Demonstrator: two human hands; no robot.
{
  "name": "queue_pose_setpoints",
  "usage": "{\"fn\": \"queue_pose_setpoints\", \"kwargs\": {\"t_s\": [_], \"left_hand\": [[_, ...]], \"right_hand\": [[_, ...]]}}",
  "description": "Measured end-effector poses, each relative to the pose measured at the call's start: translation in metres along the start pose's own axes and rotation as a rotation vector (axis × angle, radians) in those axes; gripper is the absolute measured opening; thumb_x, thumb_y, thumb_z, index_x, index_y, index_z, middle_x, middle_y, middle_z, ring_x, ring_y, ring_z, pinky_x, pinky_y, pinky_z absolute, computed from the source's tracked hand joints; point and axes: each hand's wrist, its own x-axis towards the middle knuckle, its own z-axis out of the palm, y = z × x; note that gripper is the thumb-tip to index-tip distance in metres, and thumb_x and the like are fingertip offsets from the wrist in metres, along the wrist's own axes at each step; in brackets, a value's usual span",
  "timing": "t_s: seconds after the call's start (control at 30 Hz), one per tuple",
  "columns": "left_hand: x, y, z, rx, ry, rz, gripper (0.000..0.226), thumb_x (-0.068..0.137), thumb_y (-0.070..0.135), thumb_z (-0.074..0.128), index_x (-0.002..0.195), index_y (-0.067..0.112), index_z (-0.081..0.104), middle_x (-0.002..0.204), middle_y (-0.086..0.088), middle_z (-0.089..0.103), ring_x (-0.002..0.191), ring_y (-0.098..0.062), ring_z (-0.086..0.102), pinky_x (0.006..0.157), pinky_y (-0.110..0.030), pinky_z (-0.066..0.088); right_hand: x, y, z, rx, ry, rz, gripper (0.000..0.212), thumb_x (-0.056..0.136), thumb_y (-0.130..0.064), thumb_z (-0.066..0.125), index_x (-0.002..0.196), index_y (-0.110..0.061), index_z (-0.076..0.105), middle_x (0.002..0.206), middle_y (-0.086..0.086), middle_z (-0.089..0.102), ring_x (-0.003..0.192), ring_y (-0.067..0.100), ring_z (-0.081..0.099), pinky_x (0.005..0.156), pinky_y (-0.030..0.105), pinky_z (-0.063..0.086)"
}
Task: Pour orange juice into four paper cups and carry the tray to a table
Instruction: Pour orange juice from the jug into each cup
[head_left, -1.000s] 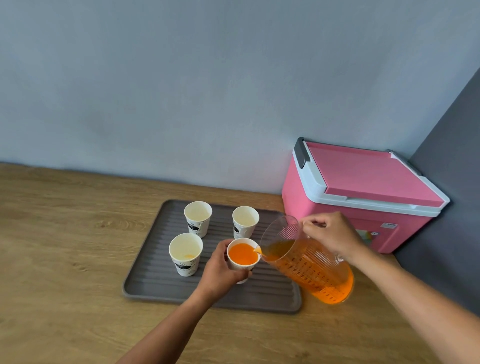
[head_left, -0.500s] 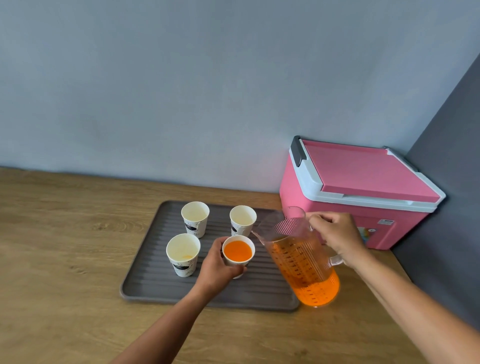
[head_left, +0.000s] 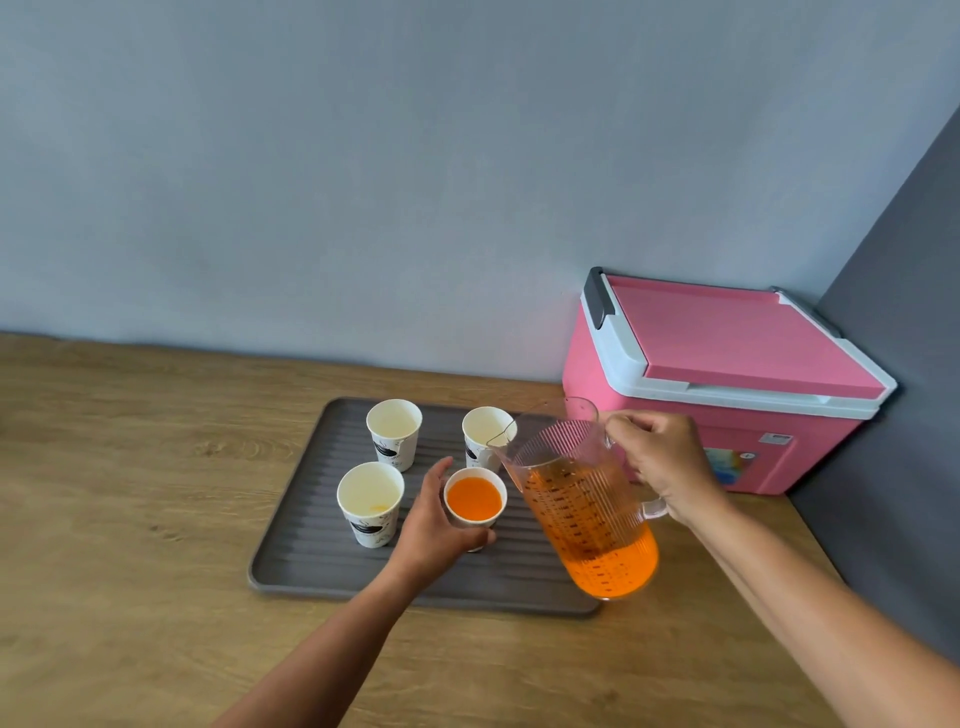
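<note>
- Wooden bench (head_left: 130, 467) against a pale blue-grey wall; grey ribbed tray (head_left: 311, 561) on it.
- Filled cup (head_left: 474, 501) on tray, front right of the four, orange juice near the rim; left hand (head_left: 434, 525) grip wrapped round it.
- Pitcher (head_left: 584, 499) just right of filled cup, near upright, juice low; right hand (head_left: 667, 462) grip clenched on its handle.
- Three other cups (head_left: 370, 501) left of and behind filled cup; front-left one has a trace of juice.
- Pink cooler (head_left: 727, 379) behind pitcher, lid closed.
</note>
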Motion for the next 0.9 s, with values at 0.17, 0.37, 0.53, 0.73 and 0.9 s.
{"fn": "queue_pose_setpoints", "kwargs": {"t_s": [0.17, 0.37, 0.53, 0.73, 0.9], "left_hand": [[-0.012, 0.018, -0.012, 0.107, 0.079, 0.090, 0.122, 0.053, 0.038, 0.091, 0.150, 0.036, 0.017, 0.146, 0.004, 0.036, 0.133, -0.005, 0.034, 0.108, -0.029, 0.032], [-0.029, 0.045, -0.045, 0.078, 0.279, 0.283, 0.070, 0.070, 0.042, 0.082, 0.132, 0.038, 0.048, 0.134, 0.009, 0.046, 0.122, -0.006, 0.049, 0.105, -0.035, 0.044], [-0.026, 0.034, -0.077, 0.256, 0.420, 0.139, 0.081, 0.069, 0.040, 0.082, 0.139, 0.033, 0.041, 0.144, 0.002, 0.038, 0.133, -0.017, 0.037, 0.103, -0.032, 0.036], [-0.017, -0.005, -0.082, 0.291, 0.287, -0.152, 0.123, 0.054, 0.045, 0.090, 0.151, 0.028, 0.016, 0.153, -0.009, 0.025, 0.141, -0.027, 0.022, 0.113, -0.045, 0.027], [-0.014, -0.016, -0.078, 0.222, 0.322, -0.126, 0.097, 0.057, 0.032, 0.090, 0.138, 0.024, 0.037, 0.135, 0.000, 0.045, 0.126, -0.020, 0.044, 0.099, -0.031, 0.039]], "right_hand": [[0.001, -0.006, 0.002, -0.002, -0.019, -0.013, 0.021, 0.087, -0.021, 0.066, 0.072, -0.010, 0.076, 0.033, -0.012, 0.037, 0.031, 0.003, 0.031, 0.038, 0.018, 0.027], [0.004, -0.016, 0.008, -0.005, -0.047, -0.036, 0.027, 0.088, -0.020, 0.067, 0.062, -0.014, 0.072, 0.032, -0.012, 0.036, 0.029, 0.003, 0.031, 0.036, 0.012, 0.026], [0.005, -0.023, 0.016, -0.007, -0.086, -0.060, 0.032, 0.087, -0.021, 0.068, 0.055, -0.026, 0.069, 0.032, -0.010, 0.043, 0.030, 0.003, 0.034, 0.046, 0.019, 0.029], [0.004, -0.034, 0.026, -0.032, -0.121, -0.112, 0.014, 0.089, -0.019, 0.067, 0.078, -0.020, 0.075, 0.034, -0.019, 0.051, 0.038, -0.002, 0.048, 0.059, 0.025, 0.039], [0.005, -0.039, 0.029, -0.072, -0.156, -0.123, 0.015, 0.090, -0.020, 0.066, 0.094, -0.011, 0.078, 0.033, -0.026, 0.048, 0.040, -0.009, 0.049, 0.065, 0.023, 0.039]]}}
